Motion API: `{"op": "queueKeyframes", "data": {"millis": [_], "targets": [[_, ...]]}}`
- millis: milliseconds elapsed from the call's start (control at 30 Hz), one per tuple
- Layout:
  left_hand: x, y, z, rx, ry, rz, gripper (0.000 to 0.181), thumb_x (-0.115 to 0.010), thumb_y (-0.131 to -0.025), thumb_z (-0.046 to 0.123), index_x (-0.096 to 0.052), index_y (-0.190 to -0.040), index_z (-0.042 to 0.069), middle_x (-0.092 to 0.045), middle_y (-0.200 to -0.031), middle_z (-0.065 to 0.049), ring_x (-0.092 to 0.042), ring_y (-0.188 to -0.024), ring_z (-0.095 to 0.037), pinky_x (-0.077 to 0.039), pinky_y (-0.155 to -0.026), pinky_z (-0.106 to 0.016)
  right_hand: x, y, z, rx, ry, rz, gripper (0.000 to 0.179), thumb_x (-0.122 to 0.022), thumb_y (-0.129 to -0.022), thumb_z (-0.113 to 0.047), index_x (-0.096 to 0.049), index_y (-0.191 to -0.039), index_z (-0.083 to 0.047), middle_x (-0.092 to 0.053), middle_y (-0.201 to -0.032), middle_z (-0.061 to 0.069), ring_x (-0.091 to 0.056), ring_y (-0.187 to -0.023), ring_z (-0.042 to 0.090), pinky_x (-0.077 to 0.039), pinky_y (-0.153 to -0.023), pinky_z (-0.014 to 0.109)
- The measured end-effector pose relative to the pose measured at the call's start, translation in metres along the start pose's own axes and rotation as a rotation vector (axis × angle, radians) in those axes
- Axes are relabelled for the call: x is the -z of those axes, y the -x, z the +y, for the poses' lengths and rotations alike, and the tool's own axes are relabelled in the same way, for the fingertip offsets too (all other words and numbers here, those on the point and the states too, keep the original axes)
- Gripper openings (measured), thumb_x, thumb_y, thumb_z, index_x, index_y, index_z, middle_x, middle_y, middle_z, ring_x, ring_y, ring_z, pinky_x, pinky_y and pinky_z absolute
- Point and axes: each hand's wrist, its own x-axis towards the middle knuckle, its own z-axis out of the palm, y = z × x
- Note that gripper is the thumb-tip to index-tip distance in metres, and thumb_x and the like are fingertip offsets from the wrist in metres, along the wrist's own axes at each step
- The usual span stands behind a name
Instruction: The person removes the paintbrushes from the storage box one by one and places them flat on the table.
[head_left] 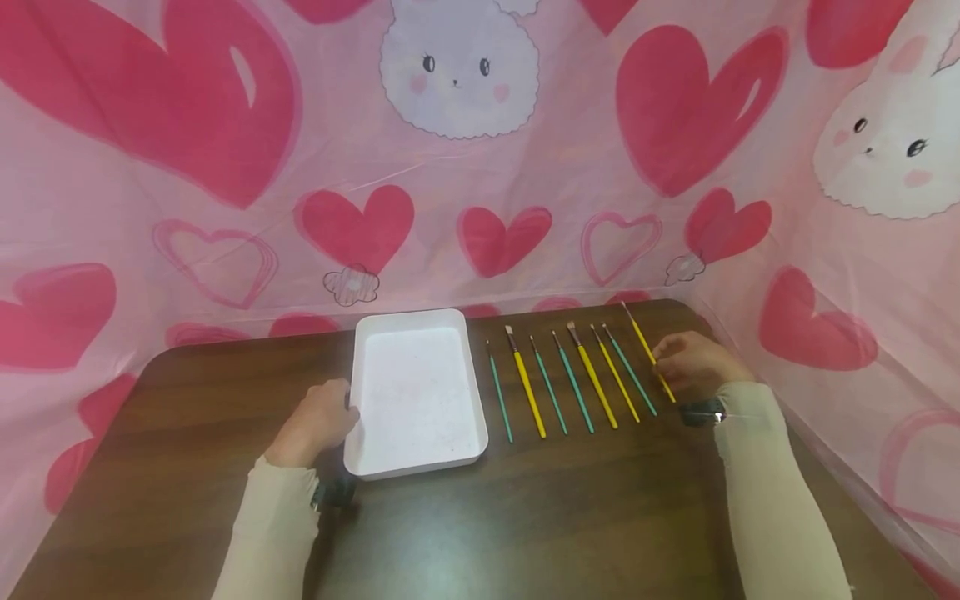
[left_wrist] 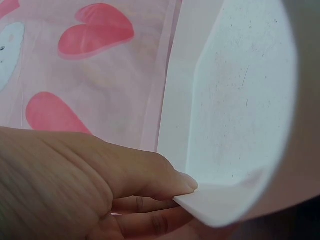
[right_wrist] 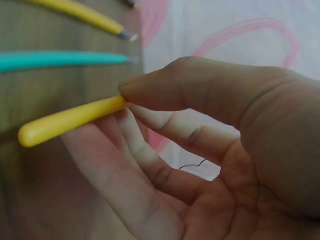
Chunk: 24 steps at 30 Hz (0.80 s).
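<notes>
A white rectangular tray (head_left: 420, 400) lies on the table, with nothing but specks on its floor. My left hand (head_left: 318, 421) grips its left wall; in the left wrist view the thumb (left_wrist: 170, 180) is over the rim and the fingers are beneath. Between thumb and fingers, my right hand (head_left: 693, 365) pinches a yellow paintbrush (head_left: 643, 340) at the right end of the row. The rounded handle end of that brush (right_wrist: 65, 122) shows in the right wrist view; its bristles point toward the back wall.
Right of the tray, several yellow and teal paintbrushes lie in a row, including a teal one (head_left: 630, 371) and a wide yellow one (head_left: 592, 375). The dark wooden table (head_left: 525, 525) meets a pink heart-printed sheet (head_left: 435, 192) at its back and sides.
</notes>
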Motion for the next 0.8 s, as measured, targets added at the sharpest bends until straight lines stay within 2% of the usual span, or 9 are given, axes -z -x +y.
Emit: {"op": "queueKeyframes", "data": {"millis": [133, 267, 500, 800], "targets": [[-0.0006, -0.0006, 0.0019, -0.007, -0.005, 0.002, 0.049, -0.059, -0.099, 0.012, -0.045, -0.141, -0.009, -0.059, -0.129, -0.030, -0.063, -0.108, -0.043, -0.052, -0.097, -0.065, 0.0040, 0.0011, 0.0090, -0.021, 0.018, -0.008, 0.025, -0.063, -0.093, -0.004, -0.056, -0.111, 0.012, -0.069, -0.092, 0.010, -0.066, -0.077, 0.019, -0.063, -0.073, 0.037], [0.0005, -0.0001, 0.0024, -0.009, -0.011, 0.005, 0.048, -0.059, -0.099, 0.011, -0.045, -0.140, -0.010, -0.059, -0.128, -0.030, -0.062, -0.107, -0.043, -0.052, -0.097, -0.065, 0.0030, 0.0027, 0.0091, -0.031, 0.033, -0.013, 0.024, -0.064, -0.091, -0.004, -0.057, -0.107, 0.013, -0.069, -0.087, 0.007, -0.063, -0.075, 0.017, -0.062, -0.071, 0.035], [0.0012, 0.0003, 0.0013, -0.011, -0.011, 0.006, 0.048, -0.059, -0.099, 0.011, -0.046, -0.139, -0.010, -0.060, -0.127, -0.030, -0.062, -0.107, -0.043, -0.052, -0.097, -0.065, -0.0004, 0.0009, 0.0103, -0.044, 0.168, 0.008, 0.017, -0.070, -0.087, -0.004, -0.062, -0.095, 0.009, -0.062, -0.080, 0.003, -0.061, -0.071, 0.017, -0.060, -0.066, 0.033], [0.0002, 0.0011, -0.0005, 0.002, -0.001, 0.003, 0.049, -0.060, -0.099, 0.012, -0.044, -0.141, -0.008, -0.058, -0.131, -0.030, -0.061, -0.111, -0.044, -0.051, -0.098, -0.066, -0.0016, -0.0011, 0.0094, -0.100, 0.145, -0.004, 0.013, -0.070, -0.088, -0.002, -0.061, -0.090, 0.007, -0.063, -0.081, 0.005, -0.064, -0.072, 0.019, -0.064, -0.073, 0.041]]}}
